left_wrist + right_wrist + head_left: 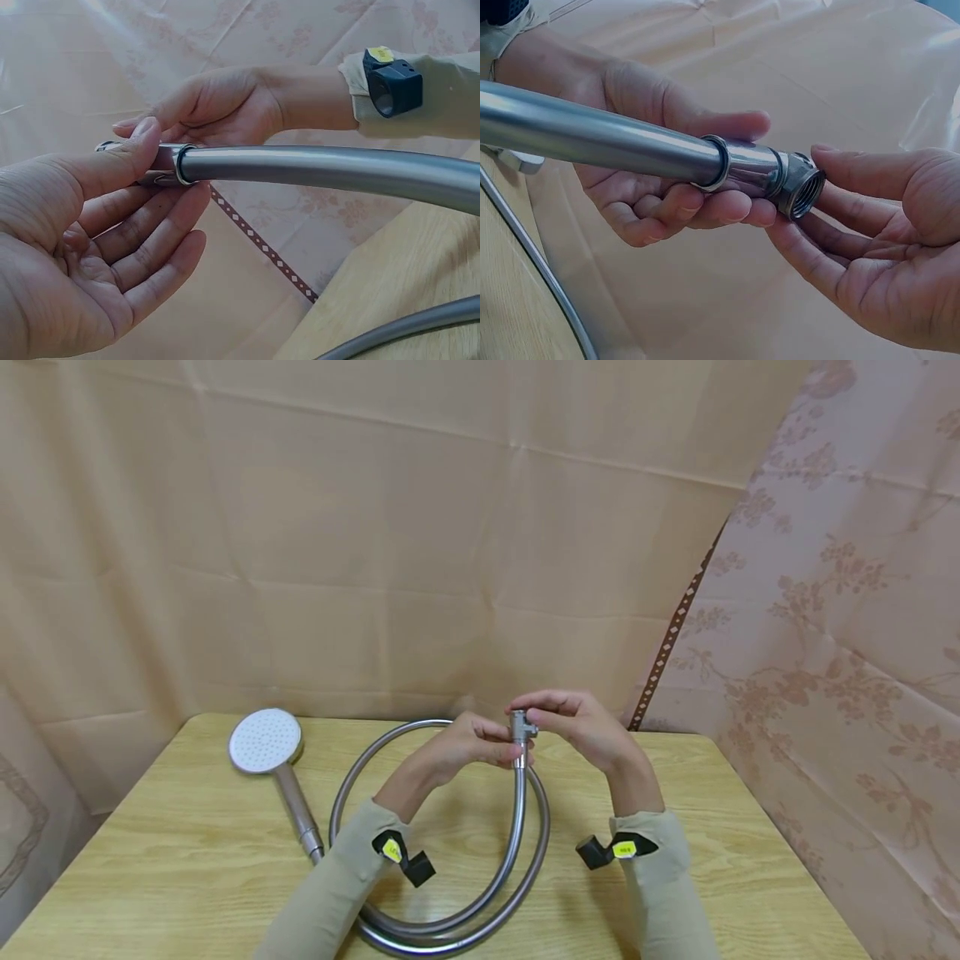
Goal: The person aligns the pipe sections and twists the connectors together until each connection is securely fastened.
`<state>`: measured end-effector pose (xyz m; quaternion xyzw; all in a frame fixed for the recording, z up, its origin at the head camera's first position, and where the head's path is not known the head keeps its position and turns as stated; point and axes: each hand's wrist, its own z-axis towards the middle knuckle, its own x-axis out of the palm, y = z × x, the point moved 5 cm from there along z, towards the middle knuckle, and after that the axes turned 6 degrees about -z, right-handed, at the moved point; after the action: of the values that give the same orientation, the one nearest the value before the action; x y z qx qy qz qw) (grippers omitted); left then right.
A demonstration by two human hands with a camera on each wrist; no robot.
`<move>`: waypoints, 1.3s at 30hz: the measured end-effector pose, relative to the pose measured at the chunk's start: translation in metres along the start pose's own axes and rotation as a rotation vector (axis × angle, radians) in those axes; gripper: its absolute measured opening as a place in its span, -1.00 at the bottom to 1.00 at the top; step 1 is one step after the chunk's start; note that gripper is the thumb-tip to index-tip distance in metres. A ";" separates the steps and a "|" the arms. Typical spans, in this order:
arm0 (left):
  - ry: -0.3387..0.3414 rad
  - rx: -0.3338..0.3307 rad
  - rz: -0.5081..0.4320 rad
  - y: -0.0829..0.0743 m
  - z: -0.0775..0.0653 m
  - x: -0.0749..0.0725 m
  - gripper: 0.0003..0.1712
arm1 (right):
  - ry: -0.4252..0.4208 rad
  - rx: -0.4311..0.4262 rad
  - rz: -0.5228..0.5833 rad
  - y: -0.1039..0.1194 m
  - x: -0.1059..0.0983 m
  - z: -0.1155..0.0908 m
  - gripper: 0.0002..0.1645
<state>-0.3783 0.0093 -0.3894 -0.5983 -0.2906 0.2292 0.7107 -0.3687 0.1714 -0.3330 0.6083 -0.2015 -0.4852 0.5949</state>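
Observation:
A flexible silver shower hose (519,802) rises from its loop on the table to a smooth metal end sleeve (750,161). My left hand (471,745) pinches this sleeve between thumb and fingers. At the tip of the sleeve is a small metal threaded fitting (518,727), with a short side stub showing in the head view. My right hand (583,727) holds the fitting between thumb and fingertips. Its open end, with inner threads, faces outward in the right wrist view. The left thumb and fingers hide part of the sleeve in the left wrist view.
A round shower head (265,741) with a white face and grey handle lies at the left of the wooden table (720,877). The hose lies in loops in the middle. Behind hangs a beige curtain (375,543), with a floral cloth (847,635) on the right.

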 end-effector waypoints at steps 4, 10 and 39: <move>-0.037 -0.012 0.002 0.001 -0.002 -0.002 -0.68 | -0.026 0.058 -0.083 0.001 0.000 0.003 -0.64; -0.038 -0.018 -0.015 0.001 -0.003 -0.004 -0.65 | -0.042 0.159 -0.153 0.004 0.003 0.015 -0.60; -0.375 -0.180 -0.073 0.046 -0.015 -0.007 -0.74 | -0.092 0.228 -0.147 -0.027 0.011 0.057 -0.67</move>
<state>-0.3723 0.0021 -0.4373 -0.5952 -0.4586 0.2839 0.5957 -0.4198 0.1376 -0.3514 0.6623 -0.2372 -0.5287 0.4750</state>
